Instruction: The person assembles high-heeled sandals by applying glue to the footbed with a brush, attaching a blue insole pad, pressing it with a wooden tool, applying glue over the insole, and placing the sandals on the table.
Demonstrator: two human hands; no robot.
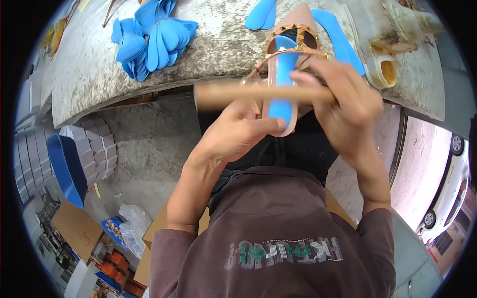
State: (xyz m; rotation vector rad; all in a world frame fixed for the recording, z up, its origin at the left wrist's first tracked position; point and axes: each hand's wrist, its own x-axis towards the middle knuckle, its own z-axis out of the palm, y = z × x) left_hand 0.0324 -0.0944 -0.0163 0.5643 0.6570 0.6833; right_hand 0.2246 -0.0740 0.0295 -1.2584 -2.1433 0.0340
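Observation:
A pointed beige shoe with studded straps (294, 19) lies with its toe toward the table and its heel end toward my body. Inside it shows a blue insole (282, 94). My left hand (238, 126) is wrapped round the heel end, its thumb pressed on the insole. My right hand (343, 94) has its fingers curled round a brown stick (223, 96), blurred by motion, which crosses above the shoe. Some right fingertips are near the strap and the insole; whether they touch is unclear.
Bundles of blue insoles (164, 37) lie on the worn table (213, 54) at the left, with loose blue pieces (340, 39) beyond the shoe. An open jar of yellow glue (382, 72) stands at the right. A blue tray (67, 169) and stacked white boxes are lower left.

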